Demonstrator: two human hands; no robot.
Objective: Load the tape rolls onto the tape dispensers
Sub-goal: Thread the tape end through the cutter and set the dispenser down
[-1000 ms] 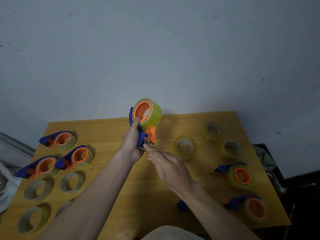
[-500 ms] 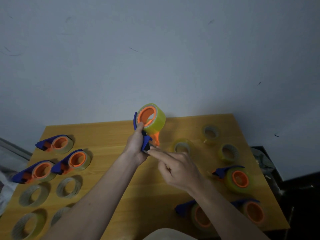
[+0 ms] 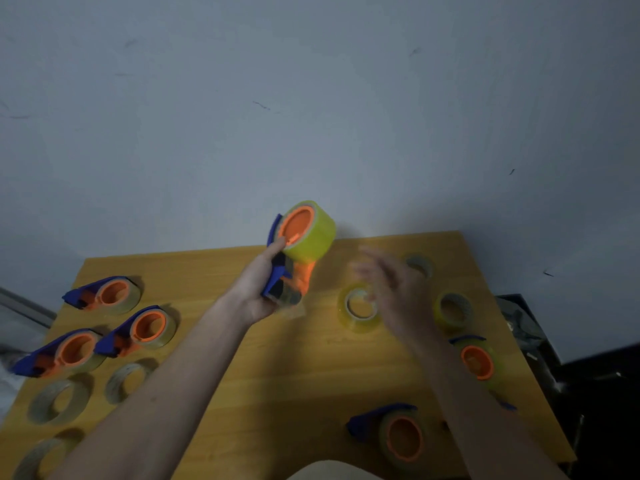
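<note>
My left hand [image 3: 258,289] grips a blue and orange tape dispenser [image 3: 289,275] held above the wooden table [image 3: 284,375]. A yellow tape roll [image 3: 311,233] sits on its orange hub. My right hand [image 3: 394,289] is blurred, fingers spread and holding nothing, to the right of the dispenser and above a loose yellow roll [image 3: 358,308]. Two more loose yellow rolls lie at the far right, one [image 3: 453,310] beside my wrist and one [image 3: 420,265] farther back.
Three loaded dispensers lie at the left [image 3: 104,294] [image 3: 138,329] [image 3: 57,353], with several pale loose rolls [image 3: 60,400] in front of them. Two loaded dispensers sit at the right [image 3: 476,360] and near front [image 3: 391,431]. A grey wall rises behind the table.
My right hand has left the dispenser's base and swung right, opening over the loose yellow rolls. The left hand still holds the loaded dispenser, slightly tilted.
</note>
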